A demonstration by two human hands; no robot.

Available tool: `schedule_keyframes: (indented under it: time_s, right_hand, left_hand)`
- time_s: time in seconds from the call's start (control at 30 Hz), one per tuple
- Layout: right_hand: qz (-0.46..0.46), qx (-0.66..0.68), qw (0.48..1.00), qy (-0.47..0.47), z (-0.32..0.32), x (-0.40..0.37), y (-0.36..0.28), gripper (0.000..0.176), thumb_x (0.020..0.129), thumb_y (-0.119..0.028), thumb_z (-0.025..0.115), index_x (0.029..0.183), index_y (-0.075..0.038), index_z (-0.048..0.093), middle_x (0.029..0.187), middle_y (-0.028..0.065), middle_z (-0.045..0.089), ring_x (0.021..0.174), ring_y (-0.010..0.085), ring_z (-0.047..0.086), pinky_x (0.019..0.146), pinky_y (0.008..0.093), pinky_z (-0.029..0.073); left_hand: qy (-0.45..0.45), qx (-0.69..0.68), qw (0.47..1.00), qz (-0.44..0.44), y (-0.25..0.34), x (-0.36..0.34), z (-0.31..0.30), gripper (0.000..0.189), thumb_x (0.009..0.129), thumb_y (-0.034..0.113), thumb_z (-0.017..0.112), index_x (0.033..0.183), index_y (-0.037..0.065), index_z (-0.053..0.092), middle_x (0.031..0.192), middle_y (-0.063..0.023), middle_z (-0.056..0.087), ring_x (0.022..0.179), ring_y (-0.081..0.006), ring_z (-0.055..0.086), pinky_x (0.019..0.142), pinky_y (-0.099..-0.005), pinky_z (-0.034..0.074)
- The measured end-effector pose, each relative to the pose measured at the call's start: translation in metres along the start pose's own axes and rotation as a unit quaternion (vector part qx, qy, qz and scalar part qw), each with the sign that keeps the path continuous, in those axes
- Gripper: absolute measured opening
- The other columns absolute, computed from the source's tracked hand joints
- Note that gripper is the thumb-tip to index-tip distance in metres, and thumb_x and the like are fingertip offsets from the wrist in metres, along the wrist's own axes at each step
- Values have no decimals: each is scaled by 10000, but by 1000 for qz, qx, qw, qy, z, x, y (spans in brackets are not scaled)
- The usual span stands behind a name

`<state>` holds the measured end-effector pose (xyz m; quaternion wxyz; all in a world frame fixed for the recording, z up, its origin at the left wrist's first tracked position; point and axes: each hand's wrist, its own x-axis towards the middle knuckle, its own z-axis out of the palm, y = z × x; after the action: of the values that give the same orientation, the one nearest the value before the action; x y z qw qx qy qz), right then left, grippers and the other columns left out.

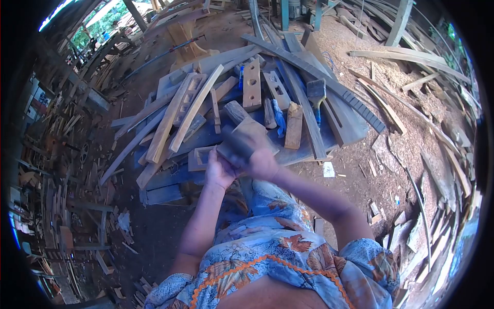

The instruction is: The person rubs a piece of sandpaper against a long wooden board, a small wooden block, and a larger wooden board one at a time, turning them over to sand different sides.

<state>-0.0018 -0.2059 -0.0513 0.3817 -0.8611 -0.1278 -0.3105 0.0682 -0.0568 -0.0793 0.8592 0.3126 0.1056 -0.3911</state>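
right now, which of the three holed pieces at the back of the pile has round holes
The middle block, between the left board and the right board; their openings look straight-sided.

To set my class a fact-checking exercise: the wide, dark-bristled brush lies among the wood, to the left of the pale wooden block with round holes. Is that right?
No, the side is wrong. The head view shows the wide, dark-bristled brush to the right of the pale wooden block with round holes, among the wood.

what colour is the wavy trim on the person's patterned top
The wavy trim is orange, seen best in the head view.
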Motion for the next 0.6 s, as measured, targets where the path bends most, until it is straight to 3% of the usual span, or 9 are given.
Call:
schedule_keyframes:
  time_s: [0.03, 0.1, 0.17, 0.2, 0.33, 0.4, 0.43, 0.5, 0.6]
  right_hand:
    - [-3, 50, 998, -37, 2, -8, -13, 674, 756, -209, 671, 1378, -99, 434, 1257, 148, 527, 1209, 322, 452, 1033, 453, 334]
    - [-42, 11, 996, -74, 1, -11, -10, 645, 770, -246, 664, 1361, -99, 453, 1265, 143, 528, 1219, 313, 446, 1038, 449, 321]
    - [-16, -28, 999, -37, -1, -7, 19, 624, 780, -272, 654, 1349, -98, 466, 1269, 146, 527, 1219, 312, 445, 1039, 448, 314]
    - [0, -63, 998, -12, -4, -4, 37, 605, 790, -299, 644, 1336, -96, 479, 1272, 148, 526, 1219, 311, 445, 1040, 448, 306]
    - [144, -124, 981, 41, -17, 9, 79, 573, 820, -369, 612, 1304, -84, 504, 1238, 186, 543, 1217, 325, 452, 1035, 450, 312]
    - [294, -10, 955, -41, -17, 12, 82, 576, 829, -397, 603, 1302, -84, 505, 1212, 226, 551, 1221, 346, 449, 1033, 464, 320]
    - [299, -12, 953, -35, -14, 11, 81, 576, 829, -397, 603, 1302, -84, 505, 1212, 226, 551, 1221, 346, 449, 1033, 464, 320]
    - [172, 31, 984, 18, -4, 3, 74, 574, 834, -417, 598, 1295, -86, 513, 1186, 252, 558, 1218, 374, 449, 1033, 477, 322]
    - [175, -63, 982, 28, -8, -2, 47, 577, 835, -421, 608, 1292, -80, 518, 1275, 233, 495, 1244, 389, 416, 1046, 470, 315]
  left_hand:
    - [13, -62, 998, 10, -1, 4, -4, 586, 938, 545, 336, 1295, 94, 452, 1196, -158, 570, 1078, -316, 579, 753, -488, 548]
    - [-3, -16, 1000, -20, 3, 6, -7, 561, 938, 535, 334, 1280, 112, 473, 1190, -141, 570, 1103, -259, 564, 735, -488, 547]
    - [-14, 30, 999, -26, 4, -9, -7, 509, 945, 506, 356, 1262, 136, 503, 1196, -124, 566, 1006, -298, 591, 760, -476, 542]
    - [-29, 58, 997, -46, 6, -6, -8, 556, 936, 536, 361, 1280, 116, 482, 1188, -152, 564, 927, -356, 604, 676, -430, 560]
    - [-35, 77, 995, -53, 9, -7, 7, 662, 914, 614, 341, 1313, 93, 431, 1186, -166, 567, 890, -396, 628, 634, -442, 573]
    - [-55, 85, 993, -65, 8, -11, 24, 663, 912, 613, 360, 1314, 89, 429, 1175, -171, 572, 886, -400, 629, 647, -450, 577]
    - [-72, 86, 991, -67, 7, -12, 31, 666, 910, 611, 379, 1316, 85, 427, 1164, -177, 578, 881, -405, 631, 659, -458, 582]
    - [-98, 86, 988, -80, 10, -2, 23, 669, 902, 609, 412, 1318, 84, 423, 1162, -180, 577, 889, -393, 634, 683, -470, 585]
    - [-83, 113, 989, -52, 11, 6, 16, 613, 914, 563, 432, 1306, 91, 440, 1185, -145, 570, 943, -347, 629, 676, -467, 583]
